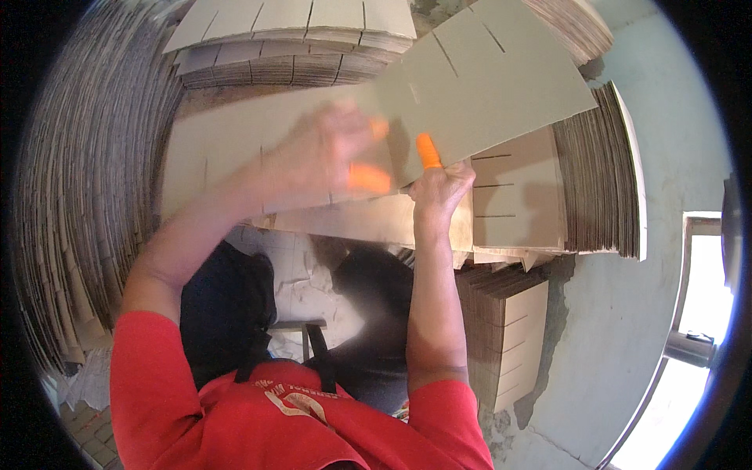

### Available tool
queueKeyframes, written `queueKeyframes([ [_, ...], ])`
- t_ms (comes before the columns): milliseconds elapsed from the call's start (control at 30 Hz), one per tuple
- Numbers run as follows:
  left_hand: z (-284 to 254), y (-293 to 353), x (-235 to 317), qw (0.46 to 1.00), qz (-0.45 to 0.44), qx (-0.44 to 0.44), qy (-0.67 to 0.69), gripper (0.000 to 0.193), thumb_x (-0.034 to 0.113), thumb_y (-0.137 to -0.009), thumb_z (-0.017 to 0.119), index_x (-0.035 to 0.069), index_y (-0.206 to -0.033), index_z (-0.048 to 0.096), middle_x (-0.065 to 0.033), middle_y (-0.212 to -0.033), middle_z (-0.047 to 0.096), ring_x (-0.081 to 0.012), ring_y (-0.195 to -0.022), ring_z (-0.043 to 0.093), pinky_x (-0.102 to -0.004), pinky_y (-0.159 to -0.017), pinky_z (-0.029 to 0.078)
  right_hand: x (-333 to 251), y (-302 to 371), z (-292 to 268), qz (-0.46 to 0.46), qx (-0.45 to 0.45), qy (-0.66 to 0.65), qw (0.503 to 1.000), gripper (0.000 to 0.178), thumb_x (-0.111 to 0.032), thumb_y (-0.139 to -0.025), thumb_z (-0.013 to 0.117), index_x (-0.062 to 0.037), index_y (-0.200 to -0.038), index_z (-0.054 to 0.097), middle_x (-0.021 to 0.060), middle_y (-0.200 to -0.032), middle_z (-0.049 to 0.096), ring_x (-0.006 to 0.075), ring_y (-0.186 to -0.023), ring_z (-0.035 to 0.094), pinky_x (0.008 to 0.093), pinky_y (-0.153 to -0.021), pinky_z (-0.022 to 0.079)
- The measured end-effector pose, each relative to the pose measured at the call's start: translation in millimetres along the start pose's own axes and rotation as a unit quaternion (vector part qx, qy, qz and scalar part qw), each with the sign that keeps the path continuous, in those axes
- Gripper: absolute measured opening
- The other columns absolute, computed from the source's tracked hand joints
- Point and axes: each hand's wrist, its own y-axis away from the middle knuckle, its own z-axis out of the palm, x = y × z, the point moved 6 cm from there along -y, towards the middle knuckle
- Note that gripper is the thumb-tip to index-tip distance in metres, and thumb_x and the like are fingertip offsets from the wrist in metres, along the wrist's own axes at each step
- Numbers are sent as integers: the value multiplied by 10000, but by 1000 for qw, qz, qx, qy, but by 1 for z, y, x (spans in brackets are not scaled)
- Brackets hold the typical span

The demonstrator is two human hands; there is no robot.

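A flat cardboard sheet with slots cut in it [509,86] is tilted up at the right. My right hand [444,185] pinches its near edge, the thumb in an orange finger cover lying on top and the other fingers mostly hidden underneath. My left hand [325,153], smeared by motion, is over another pale slotted sheet [227,141] on the work surface. Orange covers show on two of its digits. Whether the left fingers grip anything is too blurred to make out. The two sheets overlap in front of me.
Tall stacks of cardboard [94,172] stand along the left. More slotted sheets [290,55] are piled at the back. Upright sheets [599,172] are packed at the right, with another stack [505,337] lower down beside the wall [611,337]. A bright window [693,313] is far right.
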Motion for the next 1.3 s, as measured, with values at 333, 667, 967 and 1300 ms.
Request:
queueKeyframes([
  [333, 17, -37, -233, 871, -147, -112, -456, 372, 157, -822, 687, -9, -1143, 598, -125, -1109, 636, -277, -1078, 560, -406, -895, 486, -6, 12, 27, -83, -54, 23, 995, 229, 98, -754, 725, 89, -630, 532, 83, -535, 528, 97, -542, 398, 338, -448, 340],
  [667, 8, -39, -212, 937, -75, -54, -337, 243, 75, -787, 624, 25, -1024, 639, -115, -1040, 619, -273, -1024, 567, -394, -876, 521, -12, 17, 27, -61, -61, 72, 994, 384, 6, -789, 787, 62, -586, 465, 53, -527, 453, 90, -553, 365, 333, -427, 315],
  [967, 5, -42, -144, 922, 29, -50, -384, 127, -11, -741, 611, -73, -851, 604, -134, -931, 572, -250, -949, 612, -310, -660, 599, -20, 13, 24, -146, -20, 37, 988, 263, -29, -790, 799, 88, -703, 580, 137, -593, 585, 123, -551, 412, 352, -468, 377],
  [1300, 2, -36, -139, 920, 19, -24, -390, 121, -14, -736, 619, -91, -828, 608, -136, -897, 555, -246, -888, 603, -306, -637, 604, -9, 7, 20, -82, -57, -2, 995, 240, -15, -781, 796, 86, -706, 591, 94, -622, 625, 125, -532, 445, 330, -460, 397],
])
